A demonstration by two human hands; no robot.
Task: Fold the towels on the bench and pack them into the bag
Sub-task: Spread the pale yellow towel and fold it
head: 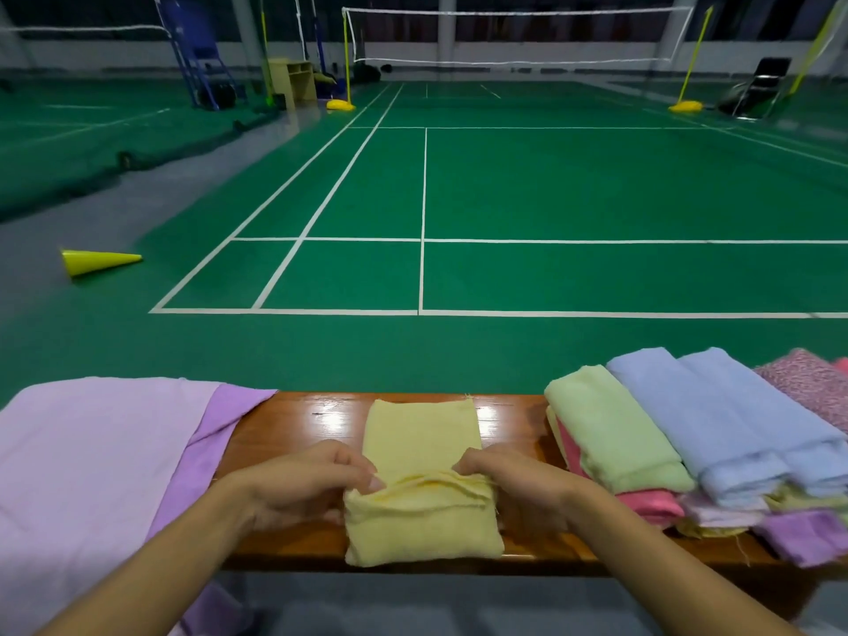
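Yellow towel (420, 452) x1 on bench (293, 420), left grip (300, 484) & right grip (518, 486) both pinching its fold

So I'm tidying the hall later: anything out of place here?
Yes: a yellow cone lies tipped on its side on the floor left of the court, not standing. The towel pile on the bench looks loosely stacked.

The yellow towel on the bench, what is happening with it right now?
A person is folding the yellow towel on the wooden bench. The left hand and the right hand each pinch its doubled edge at the middle, with the near half already folded over. A pile of folded towels lies to the right, and a purple cloth is spread on the left. No bag is in view.
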